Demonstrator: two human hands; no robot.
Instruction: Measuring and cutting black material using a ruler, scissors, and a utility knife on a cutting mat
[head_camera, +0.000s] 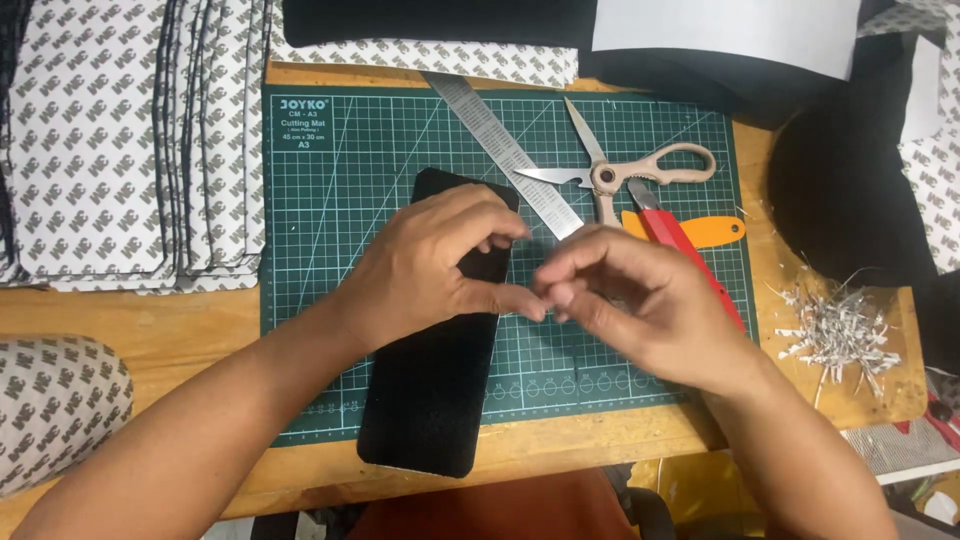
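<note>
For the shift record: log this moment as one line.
left hand: resting on black rounded foam strip | right hand: fingers pinched at strip edge | base: green cutting mat | nearby: scissors, steel ruler

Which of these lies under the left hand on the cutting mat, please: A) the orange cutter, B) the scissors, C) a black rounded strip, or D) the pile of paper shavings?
C: the left hand rests on the black strip, which runs down past the mat edge.

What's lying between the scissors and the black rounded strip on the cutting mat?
Head view: a steel ruler lies diagonally between the scissors and the black strip.
</note>
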